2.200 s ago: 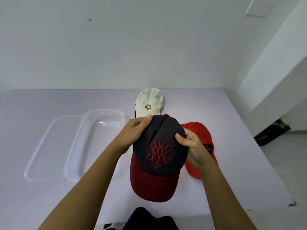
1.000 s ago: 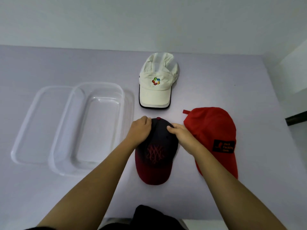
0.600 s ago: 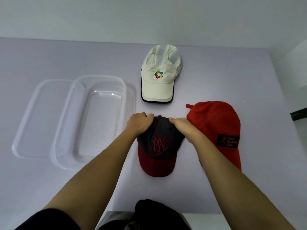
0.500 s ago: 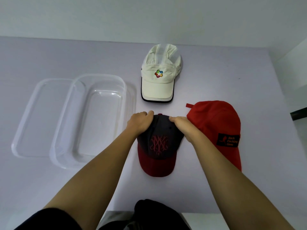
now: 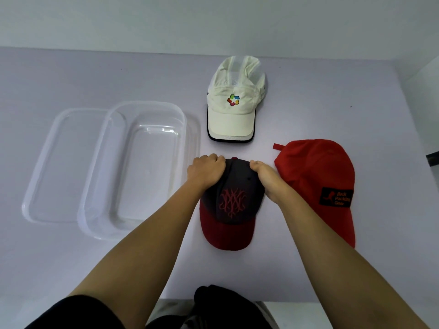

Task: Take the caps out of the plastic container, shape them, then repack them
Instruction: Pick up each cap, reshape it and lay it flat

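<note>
A dark grey cap with a red brim (image 5: pixel 231 205) and red embroidery lies on the table in front of me. My left hand (image 5: pixel 206 172) grips the back left of its crown, and my right hand (image 5: pixel 266 179) grips the back right. A red cap (image 5: pixel 316 184) with a black patch lies just to the right, touching my right hand. A cream cap (image 5: pixel 234 103) with a coloured logo lies further back. The clear plastic container (image 5: pixel 133 167) stands to the left with nothing in it.
The container's clear lid (image 5: pixel 59 167) lies flat against its left side. The lilac table (image 5: pixel 308 269) meets a white wall at the back; its right edge runs near the red cap. My dark clothing shows at the bottom.
The dark cap came down from in front of me onto the table. In the last second both hands have slid to the back of its crown and closed on it.
</note>
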Action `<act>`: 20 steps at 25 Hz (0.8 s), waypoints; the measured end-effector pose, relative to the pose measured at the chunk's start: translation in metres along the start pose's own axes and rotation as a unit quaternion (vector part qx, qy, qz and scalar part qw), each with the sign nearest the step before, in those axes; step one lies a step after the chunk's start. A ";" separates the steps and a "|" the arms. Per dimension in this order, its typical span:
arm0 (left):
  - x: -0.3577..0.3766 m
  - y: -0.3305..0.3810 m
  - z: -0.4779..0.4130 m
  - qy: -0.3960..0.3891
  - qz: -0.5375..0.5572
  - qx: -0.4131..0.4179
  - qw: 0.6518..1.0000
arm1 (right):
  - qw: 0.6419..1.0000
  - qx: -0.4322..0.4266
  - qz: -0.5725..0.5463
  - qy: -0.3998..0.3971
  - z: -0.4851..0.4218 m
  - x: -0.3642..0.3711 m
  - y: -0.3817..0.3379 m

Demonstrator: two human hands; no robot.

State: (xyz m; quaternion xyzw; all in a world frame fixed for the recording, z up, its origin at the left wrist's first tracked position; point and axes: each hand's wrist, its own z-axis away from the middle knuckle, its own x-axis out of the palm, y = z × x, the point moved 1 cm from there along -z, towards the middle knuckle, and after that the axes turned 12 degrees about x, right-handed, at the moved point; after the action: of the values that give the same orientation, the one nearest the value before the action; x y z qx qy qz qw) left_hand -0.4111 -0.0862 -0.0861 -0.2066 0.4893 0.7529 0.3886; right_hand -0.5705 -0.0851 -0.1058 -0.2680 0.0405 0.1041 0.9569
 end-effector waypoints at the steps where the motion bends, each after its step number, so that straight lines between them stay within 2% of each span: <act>1: -0.001 -0.002 -0.002 -0.015 0.010 -0.008 1.000 | 0.999 -0.007 0.032 0.022 0.001 -0.001 -0.001; 5: -0.002 -0.003 -0.007 -0.044 0.043 -0.033 0.998 | 0.993 -0.009 0.054 0.100 0.004 0.001 -0.011; 9: -0.005 0.000 -0.002 -0.027 0.009 -0.054 0.998 | 0.992 0.074 0.014 0.099 0.007 0.005 -0.020; 13: -0.001 0.000 -0.003 -0.039 0.025 -0.038 0.998 | 0.991 0.092 -0.008 0.101 0.009 0.005 -0.019; 17: -0.007 0.002 -0.001 0.027 0.101 -0.021 0.994 | 0.991 0.074 0.033 0.103 0.017 0.000 -0.017; 20: -0.008 0.000 0.005 0.082 0.142 -0.035 0.986 | 0.993 0.059 -0.012 0.098 0.016 -0.004 -0.013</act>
State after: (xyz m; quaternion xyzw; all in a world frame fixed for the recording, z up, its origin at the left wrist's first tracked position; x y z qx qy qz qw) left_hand -0.4060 -0.0848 -0.0779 -0.2097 0.5171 0.7977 0.2286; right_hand -0.5714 -0.0882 -0.0858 -0.2208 0.1375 0.0635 0.9635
